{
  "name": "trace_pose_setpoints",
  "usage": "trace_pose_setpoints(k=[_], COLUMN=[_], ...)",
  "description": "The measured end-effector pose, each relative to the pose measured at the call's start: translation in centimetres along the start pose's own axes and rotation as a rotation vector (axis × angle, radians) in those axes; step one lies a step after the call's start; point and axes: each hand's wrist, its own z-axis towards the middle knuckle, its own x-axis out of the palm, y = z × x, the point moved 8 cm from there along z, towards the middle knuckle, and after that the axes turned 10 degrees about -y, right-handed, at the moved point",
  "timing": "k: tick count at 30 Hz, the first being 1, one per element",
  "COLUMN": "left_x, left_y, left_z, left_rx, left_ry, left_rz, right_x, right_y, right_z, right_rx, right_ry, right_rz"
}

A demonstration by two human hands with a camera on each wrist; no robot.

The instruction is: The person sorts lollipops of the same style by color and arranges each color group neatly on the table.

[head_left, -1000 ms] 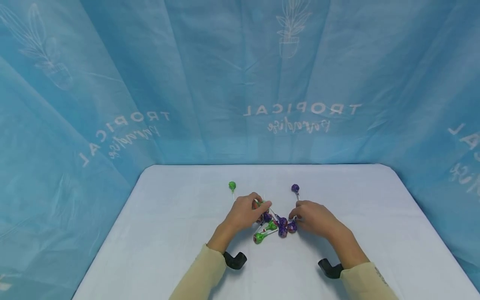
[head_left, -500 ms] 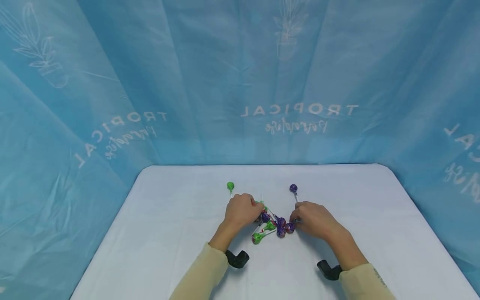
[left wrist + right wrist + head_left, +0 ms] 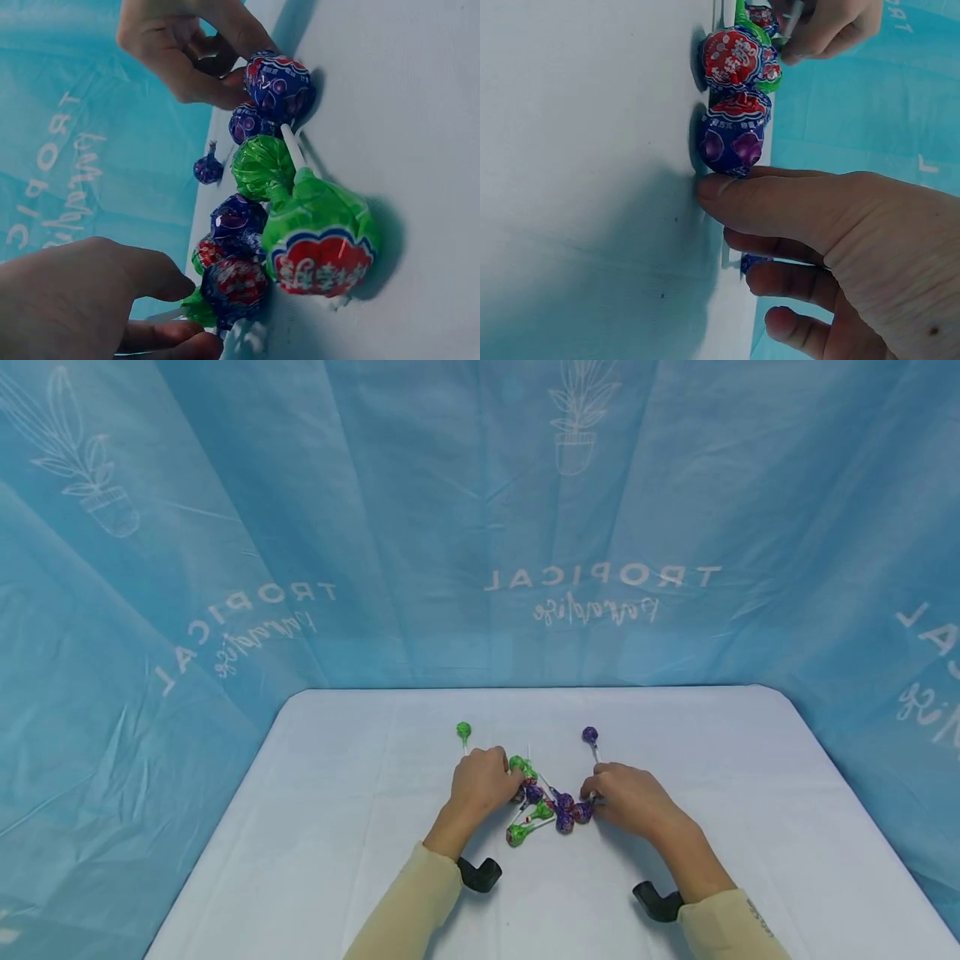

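Several wrapped lollipops, green and purple, lie in a loose cluster on the white table. My left hand (image 3: 483,781) is at the cluster's left side, thumb and finger pinching a lollipop stick. Close to those fingertips are a purple-and-red lollipop (image 3: 234,289) and a green lollipop (image 3: 196,307). My right hand (image 3: 633,797) pinches a purple lollipop (image 3: 733,139) just below its head, at the cluster's right edge; its stick is mostly hidden by the fingers. Nearer the front, a green lollipop (image 3: 516,835) points left, beside purple lollipop heads (image 3: 565,822).
A single green lollipop (image 3: 463,729) lies behind my left hand, and a purple lollipop (image 3: 590,735) behind my right. The white table (image 3: 360,860) ends at a blue curtain (image 3: 420,527). Black curved pieces (image 3: 480,875) stick out at both wrists.
My left hand has shifted slightly left, and its spread thumb and fingers have come together, showing more of the green lollipops beside them. The right hand stays nearly in place.
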Motion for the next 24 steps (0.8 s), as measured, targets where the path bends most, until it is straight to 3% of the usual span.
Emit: trace_pose_setpoints(k=[5,9,24], left_x=[0.7,1.0,1.2], left_y=[0.2,0.2,0.6], left_z=[0.2,0.4,0.4], left_rx=[0.0,0.028,0.047], left_ry=[0.002,-0.034,-0.086], left_rz=[0.003,-0.005,-0.001], right_x=[0.1,-0.1,-0.5], right_y=[0.0,0.0,0.0], right_z=[-0.2,-0.3,-0.3], right_rx=[0.003,-0.003,-0.018], right_ry=[-0.008,-0.023,-0.076], right_rz=[0.013,0.012,0.024])
